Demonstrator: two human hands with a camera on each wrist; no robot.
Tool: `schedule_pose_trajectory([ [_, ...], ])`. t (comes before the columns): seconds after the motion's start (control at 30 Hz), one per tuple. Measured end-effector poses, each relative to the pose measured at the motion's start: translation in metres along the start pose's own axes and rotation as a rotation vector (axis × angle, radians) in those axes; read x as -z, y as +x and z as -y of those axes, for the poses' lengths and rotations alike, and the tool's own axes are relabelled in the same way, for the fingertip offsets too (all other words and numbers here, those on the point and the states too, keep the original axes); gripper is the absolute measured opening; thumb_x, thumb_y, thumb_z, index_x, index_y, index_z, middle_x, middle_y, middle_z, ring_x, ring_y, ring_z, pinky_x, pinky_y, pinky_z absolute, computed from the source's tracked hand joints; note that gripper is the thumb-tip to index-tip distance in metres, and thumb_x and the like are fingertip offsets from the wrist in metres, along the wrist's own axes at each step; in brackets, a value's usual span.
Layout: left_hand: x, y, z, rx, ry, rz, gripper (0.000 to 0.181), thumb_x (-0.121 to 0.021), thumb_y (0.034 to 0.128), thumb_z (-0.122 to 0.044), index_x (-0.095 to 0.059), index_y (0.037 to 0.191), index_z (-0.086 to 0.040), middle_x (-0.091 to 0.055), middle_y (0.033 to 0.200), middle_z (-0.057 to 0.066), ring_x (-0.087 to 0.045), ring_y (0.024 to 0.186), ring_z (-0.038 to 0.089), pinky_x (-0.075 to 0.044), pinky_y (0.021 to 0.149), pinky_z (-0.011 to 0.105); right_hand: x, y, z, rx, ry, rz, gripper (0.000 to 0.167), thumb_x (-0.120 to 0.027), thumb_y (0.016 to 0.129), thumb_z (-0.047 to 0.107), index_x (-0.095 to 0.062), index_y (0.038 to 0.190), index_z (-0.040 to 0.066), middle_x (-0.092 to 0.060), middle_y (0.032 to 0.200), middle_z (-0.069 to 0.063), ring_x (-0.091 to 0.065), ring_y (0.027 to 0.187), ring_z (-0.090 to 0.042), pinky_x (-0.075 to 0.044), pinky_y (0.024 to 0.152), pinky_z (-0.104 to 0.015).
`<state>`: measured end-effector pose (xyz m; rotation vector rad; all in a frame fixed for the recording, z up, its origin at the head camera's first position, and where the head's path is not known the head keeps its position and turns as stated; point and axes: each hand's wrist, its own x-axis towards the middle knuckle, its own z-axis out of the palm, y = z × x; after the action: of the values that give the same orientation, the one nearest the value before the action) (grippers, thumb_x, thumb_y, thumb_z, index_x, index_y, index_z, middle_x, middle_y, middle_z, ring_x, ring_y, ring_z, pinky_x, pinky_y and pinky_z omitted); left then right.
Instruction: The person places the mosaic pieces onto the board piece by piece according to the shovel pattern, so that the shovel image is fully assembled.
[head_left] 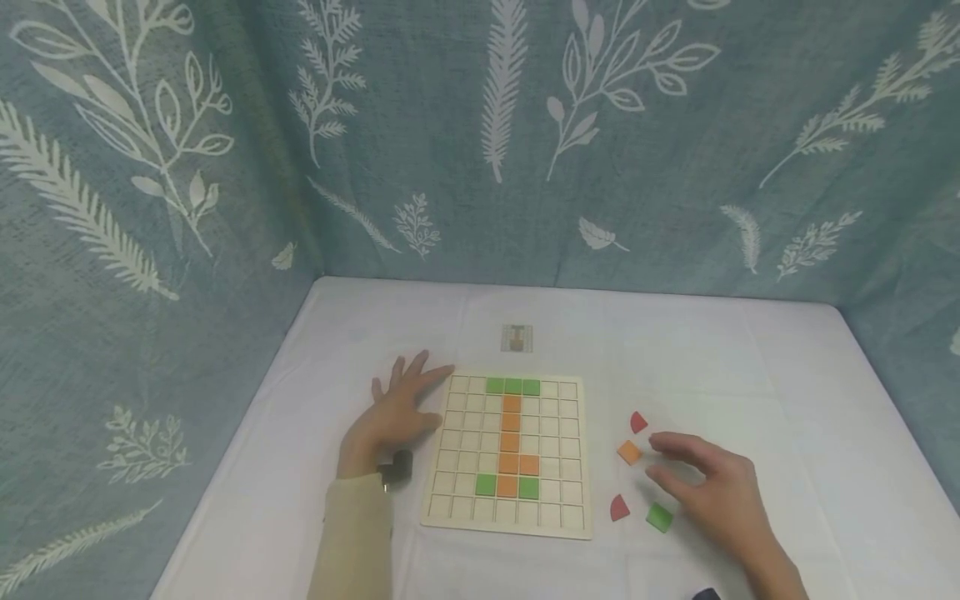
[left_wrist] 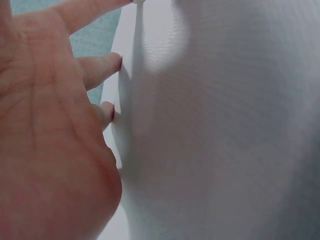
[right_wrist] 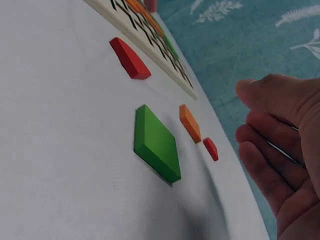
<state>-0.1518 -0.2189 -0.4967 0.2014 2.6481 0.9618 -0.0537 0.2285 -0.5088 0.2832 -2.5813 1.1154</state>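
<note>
A pale wooden grid board (head_left: pixel 562 517) lies on the white table, with green tiles (head_left: pixel 513 387) and orange tiles (head_left: pixel 510 442) set in its squares. My left hand (head_left: pixel 397 414) has its fingers spread at the board's left edge, thumb and index finger touching or very near it. Over the table to the right, my right hand (head_left: pixel 712 487) hovers with relaxed fingers and holds nothing. Closest to its fingertips is a loose orange tile (head_left: pixel 629 452). Around that lie a loose green tile (right_wrist: pixel 157 142) and two red quarter-round pieces, one nearer (right_wrist: pixel 130 59) and one farther (right_wrist: pixel 211 149).
A small card with a printed pattern (head_left: pixel 517 338) lies behind the board. Something dark (head_left: pixel 706 594) shows at the bottom edge of the head view. Blue-green curtains with white leaf prints (head_left: pixel 465 167) hang behind and beside the table (head_left: pixel 690 358).
</note>
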Motion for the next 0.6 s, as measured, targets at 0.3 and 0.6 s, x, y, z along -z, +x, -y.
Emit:
schedule_pose_trajectory([
  [0.3,0.0,0.0,0.0,-0.002,0.004,-0.002,0.082,-0.069,0.091,-0.01,-0.044,0.169,-0.022,-0.007,0.185,0.019,0.014,0.168,0.052,0.018,0.126,0.08,-0.003,0.0,-0.003,-0.058,0.016,-0.004,0.041,-0.095,0.08,0.006,-0.084,0.116,0.022,-0.086,0.107,0.004,-0.067,0.105,0.021,-0.042,0.099,0.003],
  [0.6,0.0,-0.001,0.001,-0.008,0.008,0.0,0.083,-0.069,0.0904,-0.01,-0.044,0.169,-0.02,-0.007,0.185,0.02,0.013,0.168,0.052,0.017,0.125,0.081,-0.014,-0.001,0.003,-0.118,0.009,0.052,0.041,-0.097,0.08,0.011,-0.084,0.117,0.024,-0.085,0.11,0.009,-0.068,0.11,0.015,-0.04,0.101,0.003],
])
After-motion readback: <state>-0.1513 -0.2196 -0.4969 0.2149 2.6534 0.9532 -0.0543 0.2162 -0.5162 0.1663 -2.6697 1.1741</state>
